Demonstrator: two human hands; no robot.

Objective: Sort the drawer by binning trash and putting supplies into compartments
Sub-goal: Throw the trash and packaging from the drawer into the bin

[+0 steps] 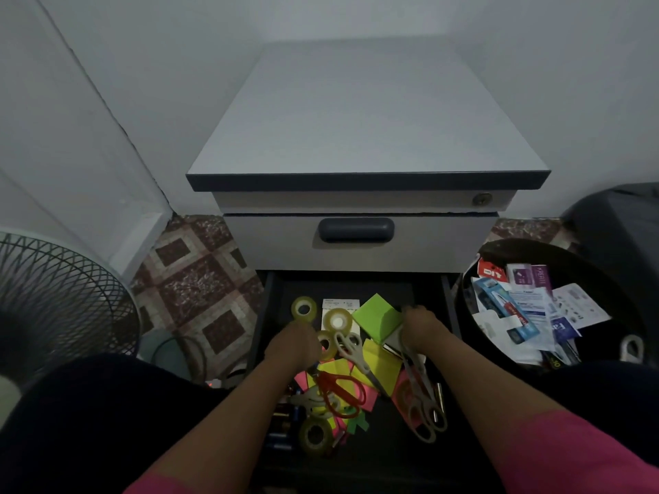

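The open dark drawer [268, 308] holds mixed supplies. At the back lie clear tape rolls [303, 308], a white card [338, 304] and a green sticky pad [377, 317]. Yellow and pink notes [379, 365] lie in the middle under grey scissors [353, 351] and red scissors [342, 390]. Another tape roll [315, 436] and batteries [285, 415] sit near the front left. My left hand [292, 342] reaches down beside a tape roll [326, 345]. My right hand [419, 328] is at the green pad's right edge, over the tips of a second pair of grey scissors [422, 404]. Both hands' fingers are hidden.
A black trash bin [463, 283] with torn packaging [527, 308] stands right of the drawer. A fan grille [64, 297] is at the left on the patterned floor [199, 279]. The closed upper drawer with its handle [356, 229] overhangs the open one.
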